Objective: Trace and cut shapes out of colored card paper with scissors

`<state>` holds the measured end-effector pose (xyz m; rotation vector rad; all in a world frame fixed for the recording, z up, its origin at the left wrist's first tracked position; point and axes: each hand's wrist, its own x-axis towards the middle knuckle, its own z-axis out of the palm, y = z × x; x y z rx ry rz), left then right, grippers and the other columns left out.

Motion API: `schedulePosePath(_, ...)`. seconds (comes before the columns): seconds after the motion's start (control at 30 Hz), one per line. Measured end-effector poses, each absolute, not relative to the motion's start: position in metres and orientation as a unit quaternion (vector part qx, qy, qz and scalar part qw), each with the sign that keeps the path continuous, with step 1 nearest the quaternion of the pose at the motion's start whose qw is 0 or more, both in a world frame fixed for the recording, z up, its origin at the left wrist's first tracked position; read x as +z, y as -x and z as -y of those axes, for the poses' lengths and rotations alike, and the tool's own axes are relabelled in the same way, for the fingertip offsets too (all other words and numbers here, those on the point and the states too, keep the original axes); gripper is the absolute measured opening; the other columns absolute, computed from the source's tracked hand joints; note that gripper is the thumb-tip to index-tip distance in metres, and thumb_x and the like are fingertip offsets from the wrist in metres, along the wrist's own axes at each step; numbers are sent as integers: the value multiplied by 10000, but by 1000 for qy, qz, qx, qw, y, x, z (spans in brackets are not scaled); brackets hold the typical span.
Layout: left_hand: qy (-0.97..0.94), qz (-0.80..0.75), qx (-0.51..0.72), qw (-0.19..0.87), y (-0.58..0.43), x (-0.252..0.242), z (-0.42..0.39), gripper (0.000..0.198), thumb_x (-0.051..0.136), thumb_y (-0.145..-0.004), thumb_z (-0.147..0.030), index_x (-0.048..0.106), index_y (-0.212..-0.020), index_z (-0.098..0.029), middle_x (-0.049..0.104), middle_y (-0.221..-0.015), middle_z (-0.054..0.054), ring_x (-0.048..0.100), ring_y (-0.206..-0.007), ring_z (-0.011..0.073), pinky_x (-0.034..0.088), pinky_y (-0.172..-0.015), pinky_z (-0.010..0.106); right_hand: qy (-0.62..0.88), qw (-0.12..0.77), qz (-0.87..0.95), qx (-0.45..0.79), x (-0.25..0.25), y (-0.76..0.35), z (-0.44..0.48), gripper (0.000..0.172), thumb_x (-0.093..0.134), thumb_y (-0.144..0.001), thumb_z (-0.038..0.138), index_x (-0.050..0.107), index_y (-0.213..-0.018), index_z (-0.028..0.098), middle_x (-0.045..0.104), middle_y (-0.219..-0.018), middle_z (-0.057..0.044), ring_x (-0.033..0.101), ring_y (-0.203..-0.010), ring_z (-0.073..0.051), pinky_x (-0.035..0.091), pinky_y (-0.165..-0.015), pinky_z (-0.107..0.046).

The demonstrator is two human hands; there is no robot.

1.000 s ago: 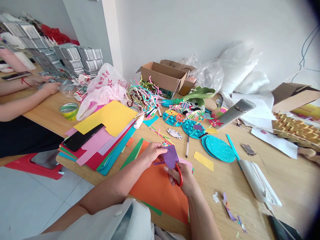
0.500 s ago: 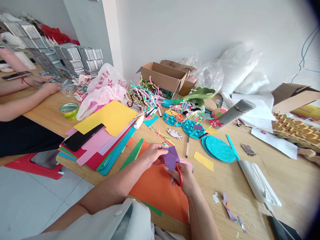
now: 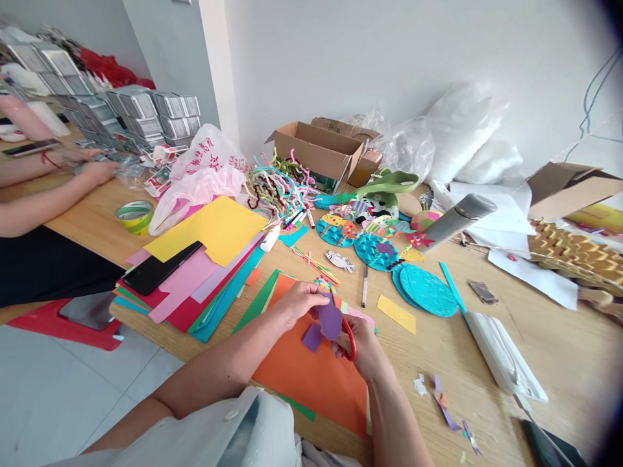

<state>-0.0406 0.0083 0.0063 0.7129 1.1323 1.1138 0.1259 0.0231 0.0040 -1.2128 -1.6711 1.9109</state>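
A rounded piece of purple paper (image 3: 331, 319) is pinched between the thumb and fingers of my left hand (image 3: 302, 303). My right hand (image 3: 363, 344) is closed around the red-handled scissors (image 3: 349, 338), whose blades are beside the purple paper's right edge and partly hidden by it. Below my left fingers, a separate purple scrap (image 3: 312, 338) lies on the orange sheet (image 3: 302, 383). Small colourful bits (image 3: 323, 283) and thin coloured strips (image 3: 318, 264) are just beyond my hands.
Left are stacked coloured papers (image 3: 214, 224) with a black phone (image 3: 160, 269). Ahead lie a pen (image 3: 365, 285), a fish cutout (image 3: 339, 261) and blue discs (image 3: 428, 290). A grey bottle (image 3: 457, 220) and white power strip (image 3: 503, 353) are right. Another person's hands (image 3: 95, 170) work far left.
A purple scrap now lies on the orange sheet under my hands. The purple paper in my left hand is narrower and turned more upright, with the scissor blades at its right side.
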Motion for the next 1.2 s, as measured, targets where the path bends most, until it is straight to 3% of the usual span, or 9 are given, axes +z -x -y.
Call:
schedulePosePath(0.23, -260, -479, 595, 591, 51, 6, -13, 203, 706, -626, -327, 626, -664, -144, 591, -593, 0, 517, -537, 101, 394, -561, 247, 414, 245, 552, 681, 9, -129, -25, 269, 789, -632, 328, 570, -641, 171, 548, -447, 38, 452, -391, -85, 339, -407, -198)
schedulePosePath(0.37, -241, -484, 622, 566, 53, 5, -15, 225, 728, -618, -342, 658, -675, -136, 603, -606, 12, 526, -540, 103, 402, -574, 251, 423, 318, 556, 641, 13, -127, -23, 330, 695, -753, 425, 550, -602, 171, 534, -480, 22, 457, -441, -90, 364, -450, -212)
schedulePosePath(0.47, -234, -493, 620, 564, 51, 5, -15, 227, 747, -600, -337, 668, -668, -135, 601, -602, 10, 525, -541, 99, 397, -577, 243, 422, 380, 575, 589, 15, -126, -23, 308, 624, -813, 454, 600, -696, 171, 596, -609, -12, 529, -558, -123, 420, -532, -237)
schedulePosePath(0.57, -247, -498, 612, 563, 48, 4, -14, 234, 751, -600, -343, 683, -680, -133, 600, -594, 11, 523, -545, 102, 400, -582, 244, 441, 387, 581, 564, 15, -126, -24, 280, 695, -752, 438, 631, -820, 174, 634, -715, -31, 579, -667, -163, 448, -593, -260)
schedulePosePath(0.7, -263, -500, 598, 569, 46, 4, -13, 249, 758, -599, -346, 697, -704, -129, 605, -597, 12, 524, -546, 103, 408, -587, 249, 470, 402, 565, 547, 12, -124, -26, 299, 737, -696, 436, 613, -788, 180, 604, -695, -16, 537, -629, -154, 432, -578, -265)
schedulePosePath(0.9, -251, -495, 617, 557, 48, 6, -13, 250, 763, -596, -366, 685, -673, -141, 567, -557, -14, 482, -510, 83, 377, -547, 233, 520, 472, 550, 452, 18, -122, -24, 300, 677, -742, 467, 588, -743, 180, 551, -657, 0, 515, -599, -149, 406, -556, -259)
schedulePosePath(1.07, -231, -505, 637, 534, 50, 9, -13, 224, 763, -579, -338, 678, -652, -144, 477, -492, -47, 399, -473, 56, 297, -489, 209, 538, 609, 458, 361, 24, -126, -22, 254, 622, -802, 428, 548, -772, 187, 551, -660, 2, 521, -600, -140, 390, -531, -239)
schedulePosePath(1.2, -214, -492, 642, 547, 49, 11, -13, 238, 771, -561, -320, 680, -686, -140, 511, -535, -34, 408, -475, 55, 298, -483, 209, 522, 670, 419, 320, 25, -132, -26, 221, 625, -806, 396, 560, -805, 185, 588, -742, -12, 557, -652, -140, 430, -603, -254)
